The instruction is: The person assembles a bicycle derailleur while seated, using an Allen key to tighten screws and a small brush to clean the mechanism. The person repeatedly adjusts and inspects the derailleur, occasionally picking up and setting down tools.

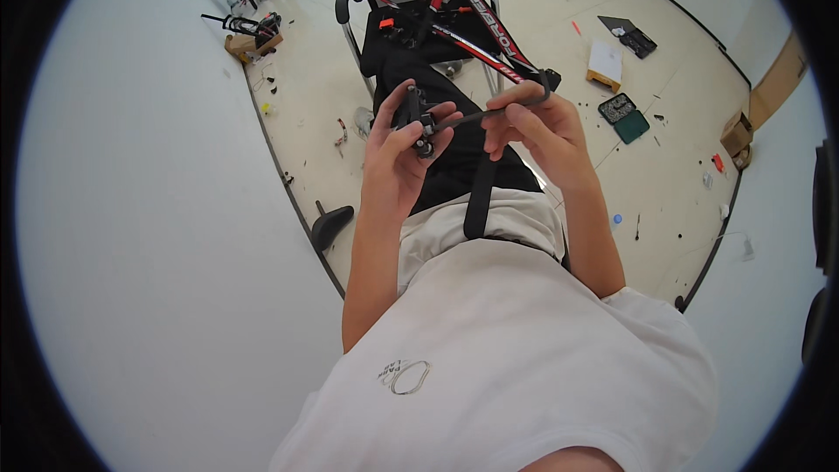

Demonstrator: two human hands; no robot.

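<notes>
One black part is pinched in the left hand, seemingly for steadiness; fingers of the right hand pinch a bent hex key, likely for leverage.

White walls, pale tiled floor, dark skirting, black chair with armrests.

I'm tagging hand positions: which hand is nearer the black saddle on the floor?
Left. In the picture, the left hand, holding a dark part, is above and right of the black saddle; the right hand, holding a bent rod, is farther right.
</notes>
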